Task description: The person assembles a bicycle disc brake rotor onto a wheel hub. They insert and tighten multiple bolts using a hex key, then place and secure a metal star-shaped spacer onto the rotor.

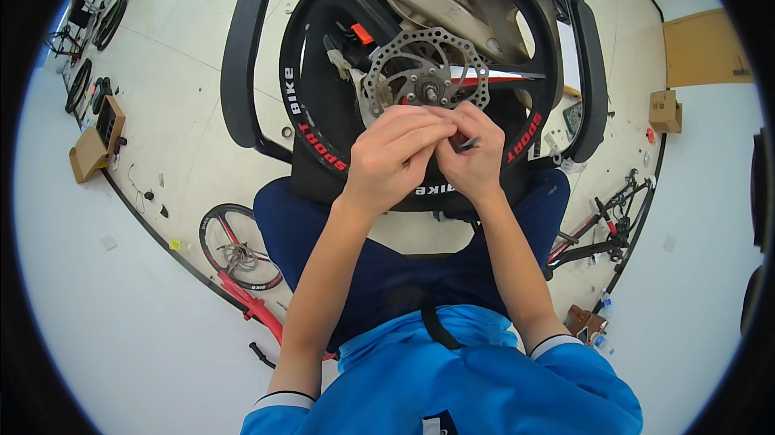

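A black bicycle wheel (300, 130) with red and white lettering lies flat in front of me on a black chair. At its hub sits a silver disc brake rotor (379, 71) with a drilled rim. My left hand (391, 156) and my right hand (475, 152) meet over the near side of the wheel, just below the rotor. The left fingers are pinched together against the right ones, and what they hold is hidden. A small dark object (465, 145) shows in the curled right hand; its kind cannot be made out.
Black armrests (247, 55) flank the wheel, the right armrest (592, 71) included. An orange-and-black tool (361, 33) lies beside the rotor. A red bike frame with another wheel (230, 251) is on the floor at left, a black-and-red frame (601, 233) at right, and an open cardboard box (97, 140) by the wall.
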A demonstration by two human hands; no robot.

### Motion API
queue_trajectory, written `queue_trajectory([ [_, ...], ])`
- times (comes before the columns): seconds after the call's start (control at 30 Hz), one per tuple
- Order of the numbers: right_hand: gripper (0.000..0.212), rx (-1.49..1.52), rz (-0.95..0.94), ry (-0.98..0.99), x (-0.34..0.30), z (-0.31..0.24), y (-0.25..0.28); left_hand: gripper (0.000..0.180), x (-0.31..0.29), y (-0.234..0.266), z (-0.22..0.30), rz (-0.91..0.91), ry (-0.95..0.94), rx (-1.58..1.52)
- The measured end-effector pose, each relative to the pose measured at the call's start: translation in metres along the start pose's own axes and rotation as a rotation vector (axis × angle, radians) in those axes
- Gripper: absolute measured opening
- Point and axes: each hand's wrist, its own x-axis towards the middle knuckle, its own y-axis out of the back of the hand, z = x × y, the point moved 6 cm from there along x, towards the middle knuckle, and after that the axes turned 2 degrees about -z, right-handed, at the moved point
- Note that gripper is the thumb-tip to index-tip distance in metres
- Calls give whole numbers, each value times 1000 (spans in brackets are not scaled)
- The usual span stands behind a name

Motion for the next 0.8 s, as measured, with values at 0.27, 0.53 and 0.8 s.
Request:
queue_trajectory([
  [0.27, 21, -23, 191, 14, -11, 3, 0, 30, -18, -5, 1, 279, 48, 66],
  [0.53, 29, -52, 85, -26, -8, -4, -4, 28, -17, -6, 1, 45, 17, 43],
  [0.8, 33, -88, 178, 122, -9, 3, -6, 34, -15, -6, -1, 181, 18, 50],
])
